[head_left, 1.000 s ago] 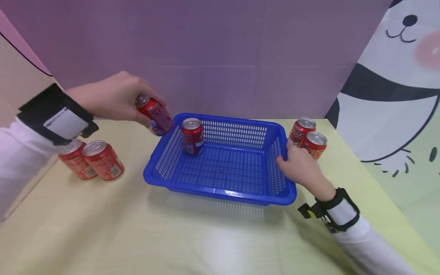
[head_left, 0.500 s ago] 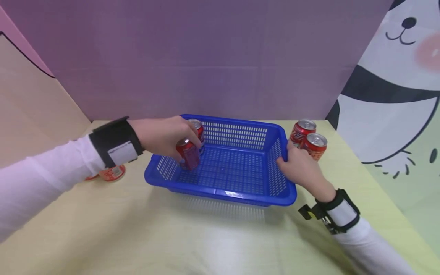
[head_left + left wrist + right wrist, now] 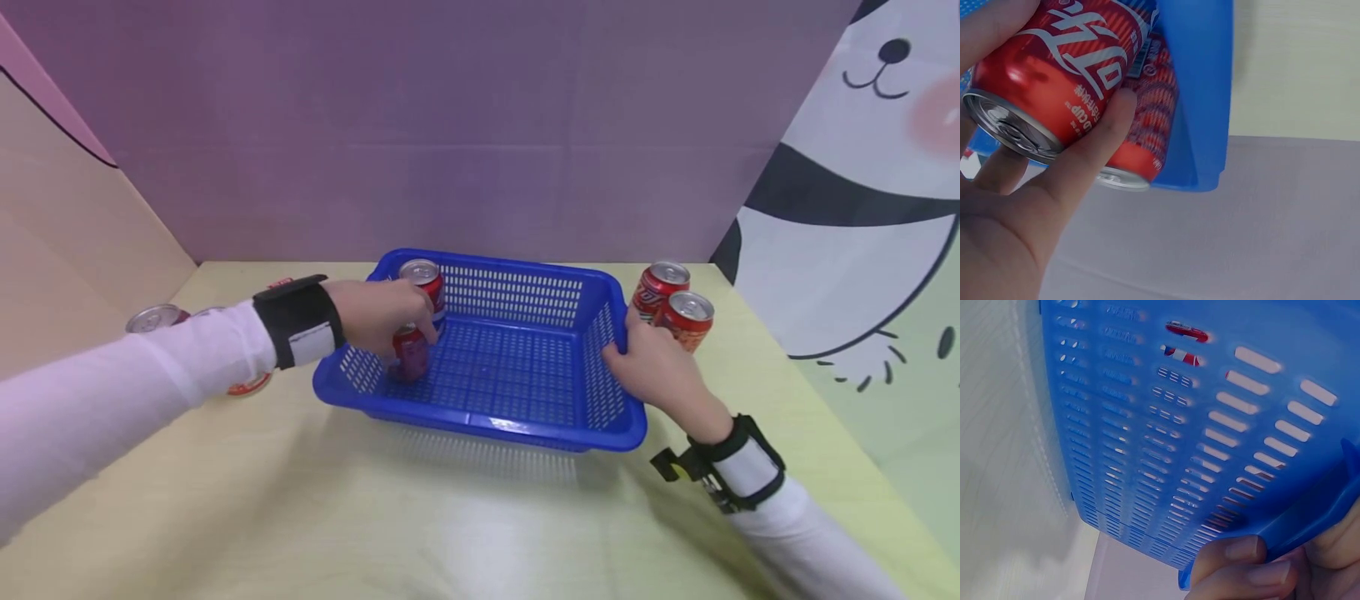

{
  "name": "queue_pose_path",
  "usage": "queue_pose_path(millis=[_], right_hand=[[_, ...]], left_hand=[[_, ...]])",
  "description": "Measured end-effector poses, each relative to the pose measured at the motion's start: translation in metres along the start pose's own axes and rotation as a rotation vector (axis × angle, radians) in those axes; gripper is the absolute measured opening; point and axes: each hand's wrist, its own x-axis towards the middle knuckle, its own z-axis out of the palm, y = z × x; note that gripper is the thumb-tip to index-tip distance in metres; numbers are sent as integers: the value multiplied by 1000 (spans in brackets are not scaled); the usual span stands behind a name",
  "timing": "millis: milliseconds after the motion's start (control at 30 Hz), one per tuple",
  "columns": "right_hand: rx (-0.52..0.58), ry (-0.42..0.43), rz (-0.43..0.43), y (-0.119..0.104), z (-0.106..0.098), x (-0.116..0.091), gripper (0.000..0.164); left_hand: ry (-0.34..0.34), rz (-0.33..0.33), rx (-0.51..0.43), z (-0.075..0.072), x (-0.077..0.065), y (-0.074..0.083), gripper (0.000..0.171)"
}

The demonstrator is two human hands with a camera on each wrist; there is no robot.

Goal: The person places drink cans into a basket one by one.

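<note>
Inside the left end of the blue plastic basket (image 3: pixel 480 423), my left hand (image 3: pixel 378 312) holds a red soda can (image 3: pixel 412 354). The left wrist view shows thumb and fingers spread round that can (image 3: pixel 1054 69), its silver end toward the palm. Right behind it in the basket's far left corner stands a second red can (image 3: pixel 424 282), which shows beside the held one in the left wrist view. My right hand (image 3: pixel 663 367) grips the basket's right rim; its fingertips (image 3: pixel 1244 550) curl over the edge in the right wrist view.
Two red cans (image 3: pixel 660 283) stand close together on the table (image 3: pixel 480 533), just past the basket's right rim. More cans (image 3: pixel 153 318) at the left are mostly hidden behind my left sleeve. A purple wall (image 3: pixel 480 133) rises behind the table.
My left hand has carried its can from above the basket's left rim rightward and down into the basket, in front of the other can. My right hand has stayed on the rim.
</note>
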Motion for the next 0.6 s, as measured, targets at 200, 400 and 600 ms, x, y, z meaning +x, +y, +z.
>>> queue_pose_path(millis=[200,400,600], right_hand=[[2,-4,6,-1,0,-1,73],[-2,-8,12,-1,0,0,73],[7,-7,7,-1,0,0,73]], left_hand=[[30,39,49,5,4,-3,49],[28,27,33,7,7,-4,50],[81,-21,81,10,6,-4,50]])
